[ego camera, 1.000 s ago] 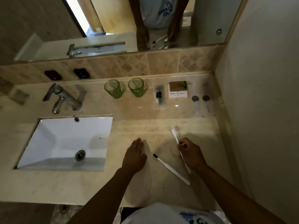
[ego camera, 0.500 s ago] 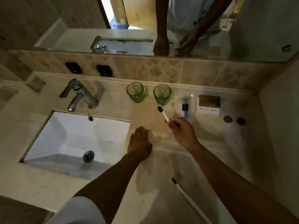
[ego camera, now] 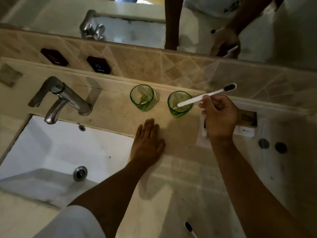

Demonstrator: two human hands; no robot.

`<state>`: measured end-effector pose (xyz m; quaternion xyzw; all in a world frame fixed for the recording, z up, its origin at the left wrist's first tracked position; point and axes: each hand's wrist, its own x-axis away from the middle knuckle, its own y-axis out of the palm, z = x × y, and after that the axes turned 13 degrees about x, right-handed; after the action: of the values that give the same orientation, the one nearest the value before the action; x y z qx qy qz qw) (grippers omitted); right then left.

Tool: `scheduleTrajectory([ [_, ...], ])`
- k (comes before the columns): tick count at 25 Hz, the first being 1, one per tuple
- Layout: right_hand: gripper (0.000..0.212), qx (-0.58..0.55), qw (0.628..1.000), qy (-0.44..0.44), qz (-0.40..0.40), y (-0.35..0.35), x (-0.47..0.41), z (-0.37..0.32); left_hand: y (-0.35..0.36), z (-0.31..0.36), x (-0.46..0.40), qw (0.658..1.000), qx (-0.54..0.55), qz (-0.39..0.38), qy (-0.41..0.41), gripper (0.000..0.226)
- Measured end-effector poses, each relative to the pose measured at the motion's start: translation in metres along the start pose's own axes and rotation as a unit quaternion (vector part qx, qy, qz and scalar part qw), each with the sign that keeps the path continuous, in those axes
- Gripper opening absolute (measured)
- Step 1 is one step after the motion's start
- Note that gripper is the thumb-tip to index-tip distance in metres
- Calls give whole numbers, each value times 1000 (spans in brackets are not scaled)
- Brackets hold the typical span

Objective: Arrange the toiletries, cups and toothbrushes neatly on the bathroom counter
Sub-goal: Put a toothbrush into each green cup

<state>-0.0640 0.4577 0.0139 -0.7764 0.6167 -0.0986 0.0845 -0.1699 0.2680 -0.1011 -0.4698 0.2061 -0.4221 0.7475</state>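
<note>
We see two cups side by side at the counter's (ego camera: 109, 107) back edge: the left cup (ego camera: 142, 97) right of the faucet (ego camera: 60, 97), the right cup (ego camera: 179, 103) beside it. The sink (ego camera: 51, 152) lies front-left; a second toothbrush (ego camera: 189, 228) lies near the front edge.

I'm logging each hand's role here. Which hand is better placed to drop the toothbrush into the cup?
The right hand: it already grips the toothbrush, handle end over the right green cup. The left hand lies flat on the counter.
</note>
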Motion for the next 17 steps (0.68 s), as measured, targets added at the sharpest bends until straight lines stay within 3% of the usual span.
scheduleTrajectory([
  [6, 17, 62, 998, -14, 27, 28, -9, 25, 0, -4, -1, 1000, 11, 3, -1, 70],
  [17, 14, 82, 996, 8, 36, 47, -14, 32, 3, -4, -2, 1000, 7, 14, -11, 70],
])
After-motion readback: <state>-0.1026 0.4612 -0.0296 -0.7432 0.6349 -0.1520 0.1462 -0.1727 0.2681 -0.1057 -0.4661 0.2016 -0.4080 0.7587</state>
